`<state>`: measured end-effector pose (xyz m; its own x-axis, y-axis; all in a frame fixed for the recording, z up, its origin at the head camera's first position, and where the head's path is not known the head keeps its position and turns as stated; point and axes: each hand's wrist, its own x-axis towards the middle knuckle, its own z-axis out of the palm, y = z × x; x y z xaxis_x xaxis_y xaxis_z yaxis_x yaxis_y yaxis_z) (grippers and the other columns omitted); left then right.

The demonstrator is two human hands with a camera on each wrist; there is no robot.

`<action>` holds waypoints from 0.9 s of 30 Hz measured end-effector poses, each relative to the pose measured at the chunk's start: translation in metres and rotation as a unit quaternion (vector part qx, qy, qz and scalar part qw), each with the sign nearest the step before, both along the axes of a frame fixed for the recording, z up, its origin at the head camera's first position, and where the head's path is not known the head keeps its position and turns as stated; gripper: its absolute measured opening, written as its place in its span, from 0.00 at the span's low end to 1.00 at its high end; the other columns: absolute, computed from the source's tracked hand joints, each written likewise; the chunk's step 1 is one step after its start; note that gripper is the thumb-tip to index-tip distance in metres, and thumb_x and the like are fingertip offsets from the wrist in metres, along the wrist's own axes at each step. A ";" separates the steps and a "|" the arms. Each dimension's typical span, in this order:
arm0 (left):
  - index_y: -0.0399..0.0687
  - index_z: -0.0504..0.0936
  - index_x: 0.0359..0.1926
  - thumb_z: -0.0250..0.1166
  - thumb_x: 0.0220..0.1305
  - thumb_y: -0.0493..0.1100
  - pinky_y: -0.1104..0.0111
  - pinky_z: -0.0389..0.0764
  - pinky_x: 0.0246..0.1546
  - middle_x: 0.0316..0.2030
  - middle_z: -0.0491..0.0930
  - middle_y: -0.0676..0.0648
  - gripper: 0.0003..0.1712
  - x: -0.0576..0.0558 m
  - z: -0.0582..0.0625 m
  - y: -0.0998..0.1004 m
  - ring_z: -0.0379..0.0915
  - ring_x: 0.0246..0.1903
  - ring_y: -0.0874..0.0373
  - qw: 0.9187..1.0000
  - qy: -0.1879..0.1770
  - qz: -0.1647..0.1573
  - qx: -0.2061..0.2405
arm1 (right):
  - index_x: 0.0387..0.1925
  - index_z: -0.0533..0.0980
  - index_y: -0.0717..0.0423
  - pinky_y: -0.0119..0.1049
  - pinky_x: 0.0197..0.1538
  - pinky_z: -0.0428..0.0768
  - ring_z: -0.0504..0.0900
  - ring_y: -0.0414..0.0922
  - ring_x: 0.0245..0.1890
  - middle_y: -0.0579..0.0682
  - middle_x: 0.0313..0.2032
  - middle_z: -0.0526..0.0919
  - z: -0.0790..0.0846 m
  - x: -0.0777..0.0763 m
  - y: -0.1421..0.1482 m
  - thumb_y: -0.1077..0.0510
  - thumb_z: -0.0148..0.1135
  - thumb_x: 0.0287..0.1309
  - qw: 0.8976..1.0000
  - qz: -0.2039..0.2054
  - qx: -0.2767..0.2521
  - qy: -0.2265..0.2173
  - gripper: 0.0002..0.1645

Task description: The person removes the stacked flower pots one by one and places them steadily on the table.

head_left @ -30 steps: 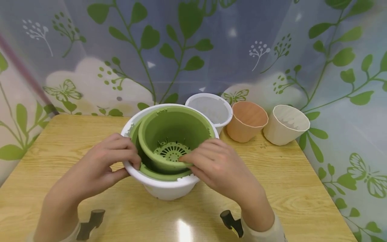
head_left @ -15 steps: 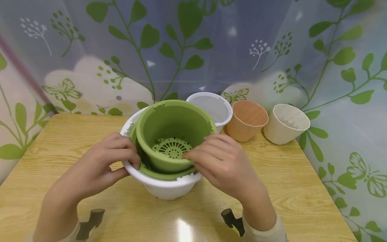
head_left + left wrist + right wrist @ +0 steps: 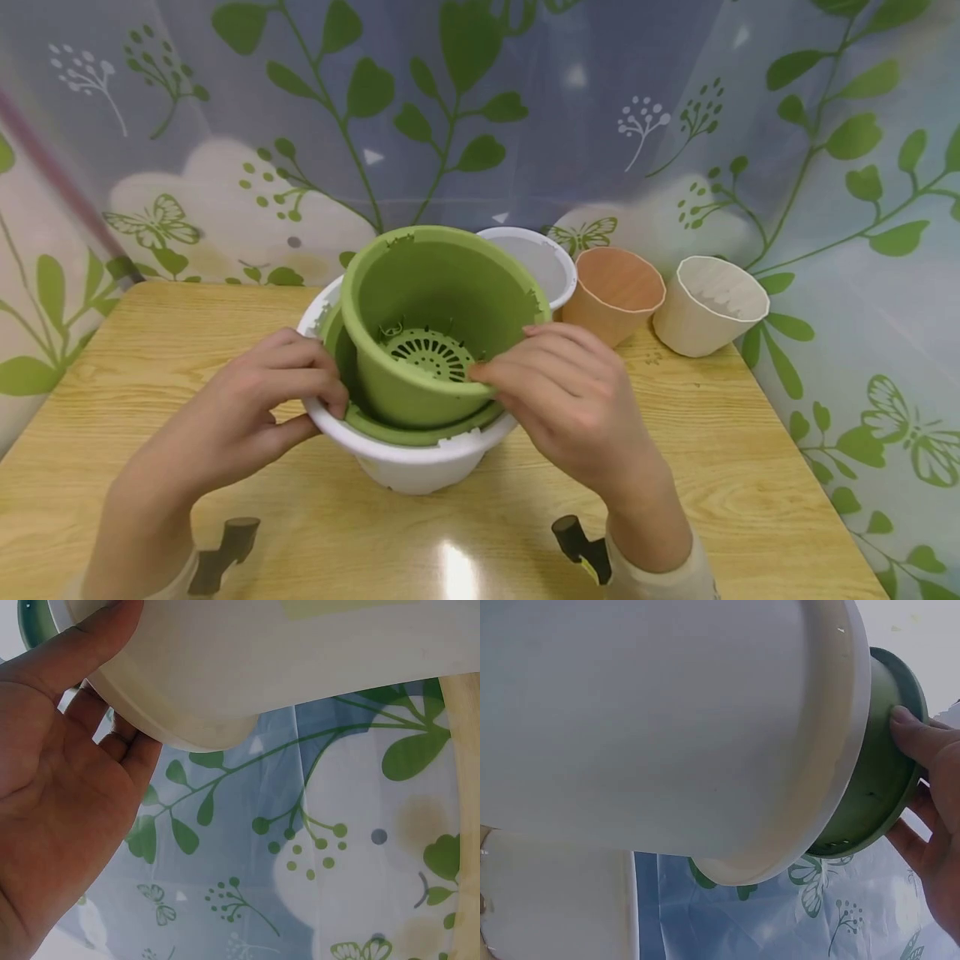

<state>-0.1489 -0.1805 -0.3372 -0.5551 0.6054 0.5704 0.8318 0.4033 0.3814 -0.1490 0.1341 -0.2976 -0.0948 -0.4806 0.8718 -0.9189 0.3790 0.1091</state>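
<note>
A large white plastic flowerpot (image 3: 420, 472) stands on the table, with a green pot (image 3: 408, 434) nested inside it. My left hand (image 3: 262, 400) grips the left part of its rim, thumb outside and fingers curled over; the left wrist view shows that grip on the white pot (image 3: 225, 675) too. My right hand (image 3: 566, 400) pinches the near right rim of a smaller green pot (image 3: 420, 375) with a slotted bottom. That pot is tilted and partly raised out of the nest. In the right wrist view the smaller green pot (image 3: 874, 769) sticks out past the white rim.
Behind and to the right stand a smaller white pot (image 3: 558, 258), an orange pot (image 3: 618, 292) and a cream pot (image 3: 708, 312). A leaf-patterned curtain (image 3: 480, 108) borders the wooden table (image 3: 750, 483) at the back and sides.
The smaller green pot has risen out of the larger green one and shifted slightly right, with my right hand on its rim. My left hand has stayed on the white rim.
</note>
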 end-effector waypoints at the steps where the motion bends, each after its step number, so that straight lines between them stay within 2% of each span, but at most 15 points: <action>1: 0.60 0.82 0.33 0.55 0.72 0.60 0.75 0.68 0.44 0.37 0.77 0.62 0.17 0.000 0.000 0.000 0.67 0.40 0.64 1.000 0.000 -0.001 0.001 | 0.37 0.86 0.58 0.46 0.48 0.82 0.86 0.44 0.32 0.48 0.32 0.88 0.001 0.000 0.000 0.60 0.59 0.68 1.000 0.002 -0.003 0.004 0.10; 4: 0.59 0.82 0.33 0.63 0.69 0.53 0.75 0.68 0.43 0.38 0.78 0.61 0.09 0.000 -0.001 0.000 0.67 0.40 0.63 1.000 0.006 -0.010 0.007 | 0.37 0.85 0.59 0.47 0.47 0.82 0.86 0.45 0.31 0.49 0.31 0.88 0.002 0.000 0.001 0.61 0.60 0.67 1.000 0.005 -0.012 0.017 0.09; 7: 0.59 0.82 0.33 0.66 0.65 0.48 0.75 0.68 0.43 0.37 0.78 0.61 0.03 -0.001 -0.001 0.000 0.67 0.40 0.63 1.000 0.013 -0.016 0.013 | 0.36 0.85 0.59 0.47 0.47 0.83 0.86 0.45 0.31 0.50 0.31 0.88 0.003 0.000 0.003 0.61 0.61 0.67 0.999 0.004 -0.019 0.027 0.09; 9: 0.58 0.82 0.33 0.65 0.66 0.49 0.75 0.68 0.43 0.37 0.78 0.61 0.05 -0.001 -0.001 0.001 0.67 0.39 0.63 1.000 0.015 -0.019 0.016 | 0.36 0.85 0.60 0.47 0.46 0.83 0.86 0.46 0.30 0.50 0.31 0.88 0.003 0.000 0.004 0.61 0.61 0.67 0.999 0.005 -0.027 0.033 0.09; 14: 0.58 0.82 0.33 0.57 0.72 0.57 0.75 0.67 0.43 0.37 0.78 0.61 0.15 -0.001 -0.001 0.002 0.67 0.39 0.64 1.000 0.016 -0.018 0.018 | 0.34 0.85 0.60 0.47 0.46 0.83 0.86 0.47 0.30 0.50 0.30 0.88 0.003 0.000 0.005 0.61 0.62 0.66 0.998 0.009 -0.046 0.046 0.08; 19: 0.59 0.82 0.33 0.69 0.62 0.47 0.76 0.67 0.43 0.37 0.78 0.61 0.03 -0.002 -0.002 0.002 0.67 0.40 0.64 0.999 0.024 -0.024 0.020 | 0.32 0.85 0.61 0.47 0.45 0.83 0.85 0.48 0.28 0.51 0.29 0.88 0.004 0.000 0.007 0.61 0.62 0.66 0.996 0.012 -0.069 0.056 0.10; 21: 0.58 0.82 0.33 0.69 0.61 0.45 0.75 0.67 0.43 0.37 0.78 0.61 0.03 -0.002 -0.002 0.002 0.67 0.40 0.64 0.999 0.028 -0.027 0.022 | 0.31 0.85 0.62 0.47 0.45 0.83 0.85 0.48 0.28 0.51 0.29 0.88 0.004 -0.001 0.008 0.62 0.63 0.65 0.995 0.014 -0.081 0.060 0.09; 22: 0.59 0.82 0.33 0.67 0.64 0.49 0.75 0.67 0.43 0.37 0.78 0.61 0.04 -0.002 -0.001 0.002 0.67 0.40 0.64 0.999 0.025 -0.025 0.021 | 0.31 0.85 0.62 0.47 0.45 0.83 0.85 0.48 0.28 0.51 0.28 0.88 0.004 -0.001 0.008 0.62 0.63 0.65 0.994 0.015 -0.087 0.063 0.09; 25: 0.59 0.82 0.33 0.58 0.71 0.58 0.75 0.67 0.43 0.37 0.78 0.61 0.14 -0.001 -0.001 0.002 0.67 0.39 0.64 1.000 0.017 -0.018 0.018 | 0.29 0.85 0.63 0.47 0.45 0.82 0.85 0.49 0.27 0.51 0.28 0.88 0.003 -0.002 0.007 0.63 0.63 0.64 0.991 0.020 -0.108 0.071 0.10; 27: 0.58 0.82 0.33 0.55 0.72 0.59 0.75 0.67 0.42 0.37 0.78 0.61 0.17 -0.001 0.000 0.002 0.67 0.39 0.64 1.000 0.018 -0.018 0.018 | 0.28 0.84 0.63 0.47 0.45 0.82 0.85 0.49 0.26 0.52 0.27 0.87 0.003 -0.003 0.007 0.62 0.64 0.64 0.989 0.023 -0.124 0.077 0.11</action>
<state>-0.1497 -0.1782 -0.3376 -0.5123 0.6036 0.6108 0.8588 0.3590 0.3655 -0.1521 0.1414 -0.2950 0.0650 -0.2511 0.9658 -0.9156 0.3699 0.1578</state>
